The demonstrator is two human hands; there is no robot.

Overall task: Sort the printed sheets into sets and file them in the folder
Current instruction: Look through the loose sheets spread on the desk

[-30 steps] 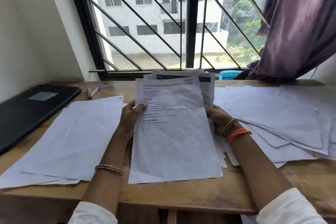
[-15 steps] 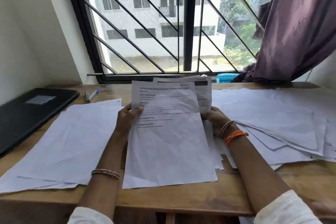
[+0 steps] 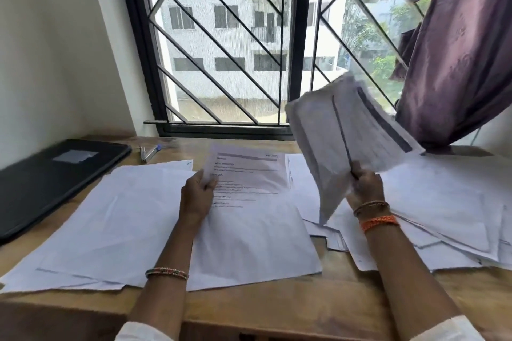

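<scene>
Our left hand [image 3: 198, 194] pinches one printed sheet [image 3: 249, 219] at its edge; our right hand [image 3: 365, 188] grips a blurred stack [image 3: 346, 133] raised above the desk [image 3: 277, 310].

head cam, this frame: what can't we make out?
- Printed sheet text: too small to read.
- Raised bundle in right hand: motion-blurred, sheet count and print unclear.
- Right pile: cut off by frame edge.
- Black folder: left end cut off; closed, contents hidden.
- Left hand fingers: behind the sheet.
</scene>
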